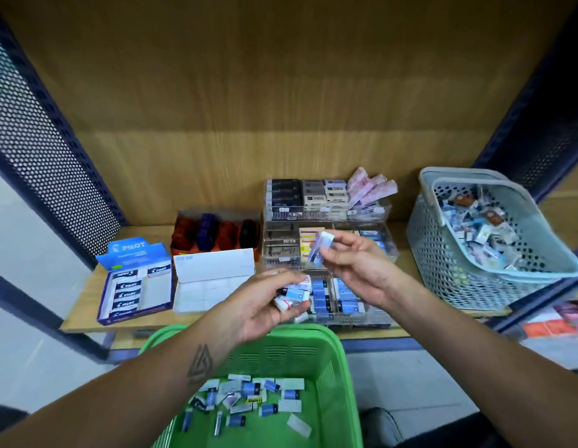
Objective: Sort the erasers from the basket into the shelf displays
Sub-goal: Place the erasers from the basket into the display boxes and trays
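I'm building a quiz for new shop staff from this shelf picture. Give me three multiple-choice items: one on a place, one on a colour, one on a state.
1. Where does the grey basket stand?
A. on the shelf, at its right end
B. on the floor
C. on the Pilot box

2. What colour is the basket nearest the person?
A. red
B. green
C. white

3. What is the right hand doing?
A. hanging idle
B. lying flat on the shelf
C. pinching a single eraser

Answers: 1 A, it sits right of the clear displays; 2 B, its walls are bright green; 3 C, thumb and fingers close on one eraser above the displays.
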### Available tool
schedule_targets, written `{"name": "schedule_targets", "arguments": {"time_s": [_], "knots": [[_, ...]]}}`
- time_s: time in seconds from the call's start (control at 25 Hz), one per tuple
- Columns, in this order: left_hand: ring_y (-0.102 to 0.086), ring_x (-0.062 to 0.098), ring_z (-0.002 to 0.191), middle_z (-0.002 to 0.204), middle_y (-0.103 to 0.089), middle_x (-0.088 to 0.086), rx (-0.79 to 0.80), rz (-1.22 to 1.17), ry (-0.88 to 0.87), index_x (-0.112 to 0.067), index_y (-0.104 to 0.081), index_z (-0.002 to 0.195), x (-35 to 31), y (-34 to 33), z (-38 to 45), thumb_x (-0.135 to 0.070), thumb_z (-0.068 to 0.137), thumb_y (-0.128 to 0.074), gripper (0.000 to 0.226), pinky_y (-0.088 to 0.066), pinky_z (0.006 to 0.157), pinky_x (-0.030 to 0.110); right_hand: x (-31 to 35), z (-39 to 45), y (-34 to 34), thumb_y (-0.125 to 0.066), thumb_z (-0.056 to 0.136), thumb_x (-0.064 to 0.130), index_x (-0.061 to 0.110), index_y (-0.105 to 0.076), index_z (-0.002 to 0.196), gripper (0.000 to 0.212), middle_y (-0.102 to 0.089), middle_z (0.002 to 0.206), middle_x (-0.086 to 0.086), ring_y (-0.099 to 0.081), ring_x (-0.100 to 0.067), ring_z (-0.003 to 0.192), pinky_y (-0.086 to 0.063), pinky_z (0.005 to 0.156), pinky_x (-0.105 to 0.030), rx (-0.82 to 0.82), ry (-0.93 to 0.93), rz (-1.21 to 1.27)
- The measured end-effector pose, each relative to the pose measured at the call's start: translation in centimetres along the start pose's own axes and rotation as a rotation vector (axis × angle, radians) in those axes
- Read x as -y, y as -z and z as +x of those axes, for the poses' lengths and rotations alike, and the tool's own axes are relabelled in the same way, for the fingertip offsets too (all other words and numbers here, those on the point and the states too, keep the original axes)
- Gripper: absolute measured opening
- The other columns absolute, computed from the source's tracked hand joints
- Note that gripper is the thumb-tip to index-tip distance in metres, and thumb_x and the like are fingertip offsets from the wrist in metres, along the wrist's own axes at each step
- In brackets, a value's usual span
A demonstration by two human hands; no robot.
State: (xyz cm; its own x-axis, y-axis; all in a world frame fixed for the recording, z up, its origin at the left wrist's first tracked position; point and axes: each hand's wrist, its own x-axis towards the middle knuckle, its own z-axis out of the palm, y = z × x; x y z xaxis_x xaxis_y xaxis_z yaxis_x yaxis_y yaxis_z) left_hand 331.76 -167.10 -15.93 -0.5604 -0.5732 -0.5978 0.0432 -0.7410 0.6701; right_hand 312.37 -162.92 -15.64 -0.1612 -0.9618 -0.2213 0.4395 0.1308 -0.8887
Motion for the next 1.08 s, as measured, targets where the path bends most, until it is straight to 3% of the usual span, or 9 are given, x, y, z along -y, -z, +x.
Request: {"name": "schedule_targets", "arguments": {"time_s": [0.12,0.2,0.4,0.56,0.64,0.72,0.92,1.08], "knots": [[-0.063,0.041,0.113,0.131,-0.047,0.019,-0.031,-0.039,0.041,-0.003,-0.071,0.098,0.0,0.9,0.9,-0.005,0.074,-0.083,0.027,-0.059,0.059,0.029,0.4,0.6,3.2,-0.059,0.095,-0.002,0.009,-0.065,0.123,0.03,-0.066,0.092,-0.01,-0.063,-0.016,0.081,-0.057,0.077,-0.037,-0.117,-0.003,-0.383],[-0.065,0.041,0.109,0.135,-0.045,0.021,-0.052,-0.077,0.045,-0.004,-0.072,0.099,-0.2,1.3,1.3,-0.005,0.075,-0.082,0.026,-0.06,0.059,0.029,0.8,1.0,5.3,-0.058,0.095,-0.004,0.009,-0.062,0.115,0.024,-0.058,0.076,-0.008,-0.055,-0.015,0.069,-0.053,0.063,-0.031,-0.266,-0.008,-0.589],[-0.067,0.041,0.104,0.137,-0.044,0.026,-0.081,-0.132,0.047,-0.003,-0.068,0.109,-0.6,0.5,1.5,-0.005,0.068,-0.084,0.044,-0.059,0.057,0.029,1.3,0.1,8.5,-0.072,0.085,-0.004,0.008,-0.067,0.087,0.013,-0.062,0.067,-0.006,-0.056,-0.019,0.068,-0.048,0.063,-0.027,-0.353,-0.084,-0.7],[-0.067,0.039,0.104,0.131,-0.052,0.027,-0.068,-0.176,0.015,-0.001,-0.069,0.101,-0.6,-0.8,1.6,-0.004,0.076,-0.08,0.027,-0.059,0.055,0.028,0.5,-0.5,10.5,-0.072,0.086,0.004,0.009,-0.076,0.092,0.01,-0.068,0.079,-0.002,-0.062,-0.014,0.078,-0.045,0.072,-0.019,-0.404,-0.054,-1.327],[-0.07,0.037,0.095,0.13,-0.051,0.025,-0.058,-0.153,0.019,-0.001,-0.068,0.101,-0.2,-1.1,1.4,-0.005,0.075,-0.08,0.029,-0.06,0.056,0.028,0.2,-0.8,11.4,-0.066,0.089,0.007,0.011,-0.078,0.096,0.014,-0.073,0.094,-0.003,-0.066,-0.016,0.093,-0.044,0.083,-0.016,-0.424,-0.059,-1.458],[-0.07,0.038,0.098,0.13,-0.048,0.024,-0.063,-0.149,0.019,-0.002,-0.068,0.106,0.3,-0.9,1.2,-0.005,0.073,-0.081,0.036,-0.06,0.056,0.028,-0.1,-1.0,11.6,-0.063,0.092,0.008,0.011,-0.078,0.099,0.017,-0.074,0.105,-0.006,-0.067,-0.019,0.102,-0.047,0.093,-0.022,-0.411,-0.054,-1.488],[-0.066,0.041,0.108,0.132,-0.048,0.021,-0.044,-0.125,0.039,-0.001,-0.068,0.111,1.3,-0.8,1.0,-0.005,0.077,-0.079,0.036,-0.06,0.056,0.029,-1.4,-1.1,11.0,-0.065,0.088,0.018,0.013,-0.073,0.097,0.013,-0.071,0.099,-0.009,-0.065,-0.024,0.088,-0.049,0.074,-0.025,-0.328,0.024,-1.751],[-0.066,0.042,0.108,0.133,-0.048,0.02,-0.023,-0.136,0.051,-0.001,-0.069,0.105,1.7,-1.1,0.9,-0.006,0.076,-0.08,0.031,-0.06,0.057,0.029,-1.9,-1.2,10.8,-0.058,0.079,-0.004,0.015,-0.067,0.097,0.027,-0.067,0.096,-0.007,-0.065,-0.025,0.087,-0.043,0.068,-0.023,-0.327,-0.017,-1.838]]}}
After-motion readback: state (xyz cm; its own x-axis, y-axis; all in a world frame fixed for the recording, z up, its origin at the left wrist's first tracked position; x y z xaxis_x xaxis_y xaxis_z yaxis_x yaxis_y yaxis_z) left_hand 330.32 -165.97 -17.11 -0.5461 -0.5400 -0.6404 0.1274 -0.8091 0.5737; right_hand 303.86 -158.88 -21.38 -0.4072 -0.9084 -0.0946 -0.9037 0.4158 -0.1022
